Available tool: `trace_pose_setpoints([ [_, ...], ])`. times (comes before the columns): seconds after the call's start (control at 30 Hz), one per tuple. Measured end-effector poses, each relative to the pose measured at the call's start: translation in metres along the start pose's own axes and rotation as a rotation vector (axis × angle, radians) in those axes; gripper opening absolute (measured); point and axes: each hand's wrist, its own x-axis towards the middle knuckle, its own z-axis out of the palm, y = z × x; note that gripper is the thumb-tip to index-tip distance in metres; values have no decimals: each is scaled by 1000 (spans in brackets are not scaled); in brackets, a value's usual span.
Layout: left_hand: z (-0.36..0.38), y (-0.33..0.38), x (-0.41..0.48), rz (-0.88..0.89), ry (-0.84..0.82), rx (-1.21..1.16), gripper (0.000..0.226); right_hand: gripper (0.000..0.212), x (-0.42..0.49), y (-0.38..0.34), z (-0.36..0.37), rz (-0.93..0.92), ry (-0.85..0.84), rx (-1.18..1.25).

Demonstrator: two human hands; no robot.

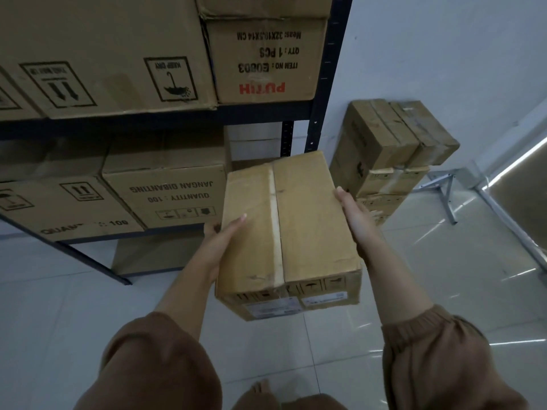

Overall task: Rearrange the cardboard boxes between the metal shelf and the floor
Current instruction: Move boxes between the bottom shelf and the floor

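I hold a taped brown cardboard box (307,223) in the air in front of the dark metal shelf (318,110), above the floor. My left hand (220,241) grips its left side with the thumb on top. My right hand (353,216) presses against its right side. The shelf carries large boxes (97,54) and a box printed in red (263,60) on the upper level, and more boxes (165,187) on the lower level. A stack of similar boxes (390,143) stands on the floor by the wall, right of the shelf.
A glossy tiled floor (444,276) spreads to the right and front. A metal frame with legs (444,187) stands at the right near a bright panel. One more box (154,255) sits under the lowest shelf. My bare foot (260,390) shows at the bottom.
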Motion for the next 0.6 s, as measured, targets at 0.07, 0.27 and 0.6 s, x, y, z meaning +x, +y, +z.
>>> trace_pose_setpoints([
  [0.07,0,-3,-2,-26,-15,0,91,78,1,-5,2,13,0,-33],
  [0.27,-2,-11,0,-93,-89,-58,74,61,-9,-12,5,96,-275,58],
  [0.6,-11,29,7,90,-180,150,55,77,-13,52,17,181,-282,328],
])
